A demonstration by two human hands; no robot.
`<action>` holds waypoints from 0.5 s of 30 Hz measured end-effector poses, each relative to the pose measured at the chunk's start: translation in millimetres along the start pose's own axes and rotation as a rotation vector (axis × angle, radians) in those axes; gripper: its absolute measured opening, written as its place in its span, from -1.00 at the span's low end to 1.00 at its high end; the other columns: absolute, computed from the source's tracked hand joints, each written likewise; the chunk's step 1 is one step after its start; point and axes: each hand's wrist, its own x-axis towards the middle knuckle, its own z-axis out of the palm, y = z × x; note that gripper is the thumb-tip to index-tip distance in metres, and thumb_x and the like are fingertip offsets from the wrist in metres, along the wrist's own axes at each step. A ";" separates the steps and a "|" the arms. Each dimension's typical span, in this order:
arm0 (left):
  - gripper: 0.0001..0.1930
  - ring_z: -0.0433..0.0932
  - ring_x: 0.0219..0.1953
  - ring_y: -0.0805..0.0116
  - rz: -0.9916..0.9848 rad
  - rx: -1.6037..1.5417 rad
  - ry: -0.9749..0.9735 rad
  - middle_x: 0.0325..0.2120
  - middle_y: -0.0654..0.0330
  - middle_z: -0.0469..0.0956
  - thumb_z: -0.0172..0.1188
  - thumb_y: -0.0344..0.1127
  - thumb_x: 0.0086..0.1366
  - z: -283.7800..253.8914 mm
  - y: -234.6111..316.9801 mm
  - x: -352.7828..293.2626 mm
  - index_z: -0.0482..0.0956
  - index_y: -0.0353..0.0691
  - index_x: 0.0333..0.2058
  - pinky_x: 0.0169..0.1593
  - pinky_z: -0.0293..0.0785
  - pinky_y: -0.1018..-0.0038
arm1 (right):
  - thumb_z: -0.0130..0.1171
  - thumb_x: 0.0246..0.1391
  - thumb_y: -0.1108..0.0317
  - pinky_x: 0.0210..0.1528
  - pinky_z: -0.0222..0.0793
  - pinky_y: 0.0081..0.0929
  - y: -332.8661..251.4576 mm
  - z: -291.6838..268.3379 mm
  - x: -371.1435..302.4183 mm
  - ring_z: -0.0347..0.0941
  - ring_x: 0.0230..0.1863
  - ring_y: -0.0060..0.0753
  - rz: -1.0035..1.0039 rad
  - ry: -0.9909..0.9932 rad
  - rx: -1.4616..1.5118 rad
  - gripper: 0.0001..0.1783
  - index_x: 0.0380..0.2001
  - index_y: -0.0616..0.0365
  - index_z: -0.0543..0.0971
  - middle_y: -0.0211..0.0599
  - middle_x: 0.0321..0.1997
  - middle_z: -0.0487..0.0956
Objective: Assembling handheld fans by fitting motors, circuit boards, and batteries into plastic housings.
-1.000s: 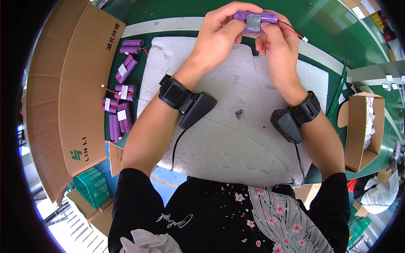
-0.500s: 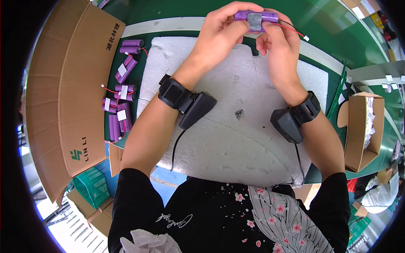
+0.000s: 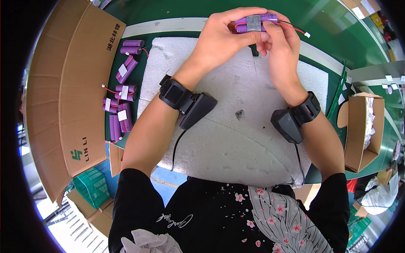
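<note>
Above the far edge of a white foam board [image 3: 228, 139], a purple battery pack [image 3: 266, 18] of two cells lies sideways between my hands. A grey patch [image 3: 254, 23] wraps across its middle. From its right end run a red and a black wire to a small white connector [image 3: 307, 35]. My left hand [image 3: 225, 31] grips the pack's left end, fingers behind and thumb along the near side. My right hand [image 3: 282, 40] closes on the right end, its thumb pressed to the near cell. Part of the pack is hidden by the fingers.
Several purple battery packs [image 3: 126, 69] with white labels and red wires lie left of the foam board. A large cardboard box [image 3: 84, 84] stands beyond them. To the right, a small open carton [image 3: 354, 130] holds white pieces, near a green strip [image 3: 337, 95].
The pack has turned slightly in my hands, so its near cell shows more. My left thumb has slid down off the grey patch to the pack's near edge.
</note>
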 end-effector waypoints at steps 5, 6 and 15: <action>-0.55 0.49 -0.27 0.59 0.000 0.047 0.003 -0.24 0.27 0.58 0.34 -0.46 0.08 0.8 4.2 -2.4 0.52 -0.24 0.00 -0.19 0.48 0.63 | -0.02 0.14 0.31 -0.61 0.15 -0.65 -1.3 0.6 0.2 0.29 -0.63 -0.59 -0.003 -0.006 -0.015 -0.70 -0.12 0.27 0.44 -0.36 -0.53 0.44; -0.56 0.48 -0.30 0.61 0.004 0.053 0.008 -0.25 0.28 0.58 0.34 -0.45 0.08 0.9 4.0 -2.7 0.53 -0.23 -0.01 -0.21 0.47 0.64 | -0.02 0.14 0.31 -0.61 0.15 -0.65 -1.3 0.4 -0.3 0.29 -0.63 -0.59 -0.002 -0.005 -0.015 -0.70 -0.12 0.27 0.44 -0.36 -0.53 0.44; -0.63 0.36 -0.52 0.69 0.011 0.056 0.031 -0.48 0.36 0.55 0.32 -0.34 0.12 3.2 7.4 -3.8 0.59 -0.16 -0.06 -0.46 0.32 0.68 | -0.05 0.21 0.21 -0.61 0.15 -0.65 -0.4 -1.1 0.4 0.29 -0.63 -0.60 0.011 -0.028 0.002 -0.66 -0.13 0.26 0.45 -0.38 -0.53 0.43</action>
